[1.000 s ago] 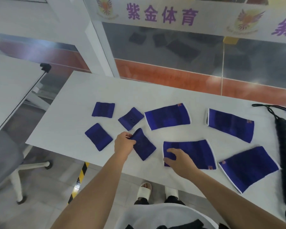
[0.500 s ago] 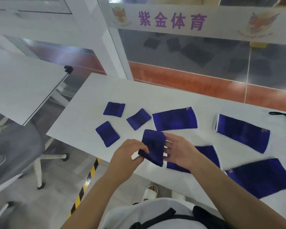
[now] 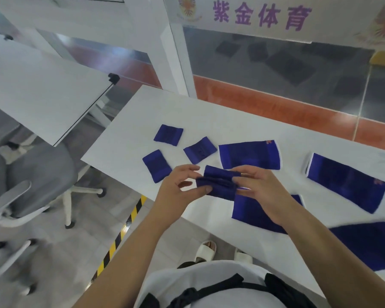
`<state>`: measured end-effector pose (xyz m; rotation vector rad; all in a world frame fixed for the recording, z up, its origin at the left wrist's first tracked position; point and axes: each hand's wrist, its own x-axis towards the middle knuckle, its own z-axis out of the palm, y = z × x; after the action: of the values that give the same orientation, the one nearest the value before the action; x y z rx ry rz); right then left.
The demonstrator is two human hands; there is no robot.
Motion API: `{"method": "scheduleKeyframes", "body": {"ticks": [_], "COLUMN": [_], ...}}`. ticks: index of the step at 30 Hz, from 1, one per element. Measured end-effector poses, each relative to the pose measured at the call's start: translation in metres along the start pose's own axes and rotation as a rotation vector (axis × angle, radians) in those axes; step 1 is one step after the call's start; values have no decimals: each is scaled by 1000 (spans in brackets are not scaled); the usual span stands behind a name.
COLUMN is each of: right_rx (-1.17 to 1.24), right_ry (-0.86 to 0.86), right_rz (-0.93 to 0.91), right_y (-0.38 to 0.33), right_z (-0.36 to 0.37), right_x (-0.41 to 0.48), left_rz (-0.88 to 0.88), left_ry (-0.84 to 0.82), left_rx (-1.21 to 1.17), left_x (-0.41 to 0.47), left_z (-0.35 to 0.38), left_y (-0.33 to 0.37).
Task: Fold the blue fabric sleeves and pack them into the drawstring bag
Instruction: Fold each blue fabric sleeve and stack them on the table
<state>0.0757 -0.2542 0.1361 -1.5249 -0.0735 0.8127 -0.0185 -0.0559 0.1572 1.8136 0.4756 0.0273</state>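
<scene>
Both hands hold one sleeve bunched just above the near edge of the surface. The grip of the left hand pinches its left end, and the grip of the right hand pinches the right end. Three small sleeves lie flat beyond the left hand. Long sleeves lie spread to the right.

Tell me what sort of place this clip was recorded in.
Probably an office or workroom: a white work table, a grey swivel chair, and a glass partition with a banner in purple Chinese characters.
</scene>
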Motion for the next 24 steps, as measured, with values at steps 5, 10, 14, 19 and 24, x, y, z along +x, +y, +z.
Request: {"method": "scheduleKeyframes", "body": {"ticks": [5, 10, 14, 19, 24], "right_rx": [-26, -159, -285, -406, -255], "right_ry": [22, -32, -42, -163, 11], "right_rz": [-28, -84, -16, 33, 54], "right_y": [-1, 4, 13, 19, 36], "right_z": [9, 16, 16, 14, 24], "right_x": [-9, -16, -13, -12, -9], "left_rz": [-111, -141, -187, -215, -292], "left_ry": [-95, -100, -124, -247, -266], "left_rx": [-98, -59, -61, 2, -199], "left_x": [1, -1, -4, -1, 3], "left_z": [7, 10, 12, 12, 12], "left_y": [2, -10, -14, -19, -34]}}
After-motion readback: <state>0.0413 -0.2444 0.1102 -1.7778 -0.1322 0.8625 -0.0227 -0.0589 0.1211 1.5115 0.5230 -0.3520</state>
